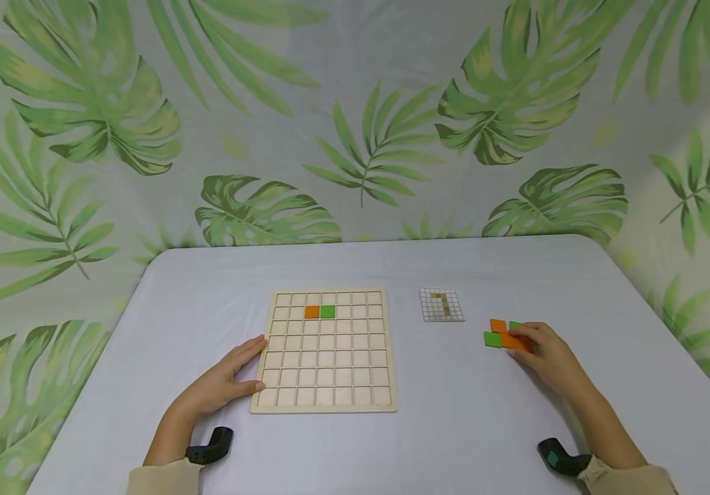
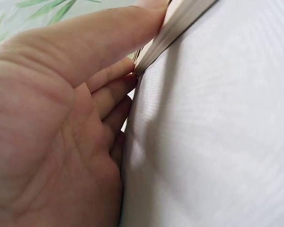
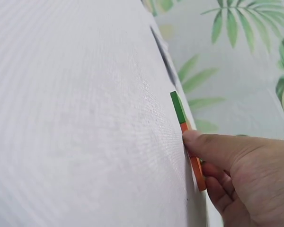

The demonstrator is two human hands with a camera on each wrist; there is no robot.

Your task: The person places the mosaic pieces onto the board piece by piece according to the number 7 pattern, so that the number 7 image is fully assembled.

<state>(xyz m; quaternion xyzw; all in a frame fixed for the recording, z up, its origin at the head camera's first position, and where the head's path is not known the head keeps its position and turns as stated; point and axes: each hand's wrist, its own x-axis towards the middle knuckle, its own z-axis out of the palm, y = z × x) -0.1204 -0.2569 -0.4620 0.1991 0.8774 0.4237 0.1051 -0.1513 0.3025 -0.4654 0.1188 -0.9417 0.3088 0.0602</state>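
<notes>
A pale wooden grid board [image 1: 325,411] lies flat, with one orange tile [image 1: 312,312] and one green tile [image 1: 327,312] side by side in its second row from the far edge. My left hand [image 1: 221,377] touches the board's left edge, its thumb and fingers spread and fairly straight; the left wrist view shows the fingertips against the wooden side [image 2: 154,49]. On the right, my right hand [image 1: 546,357] pinches an orange tile [image 3: 197,172] in a small cluster, thumb at the near side. Beside it are a green tile [image 1: 493,339] and another orange tile [image 1: 498,325], partly covered cluster behind.
A small printed grid card [image 1: 441,304] with coloured squares lies between the board and the loose tiles. The white-covered table [image 1: 453,440] meets a leaf-patterned cloth [image 1: 392,206] at its back and sides. Black devices [image 1: 211,447] are strapped to both wrists.
</notes>
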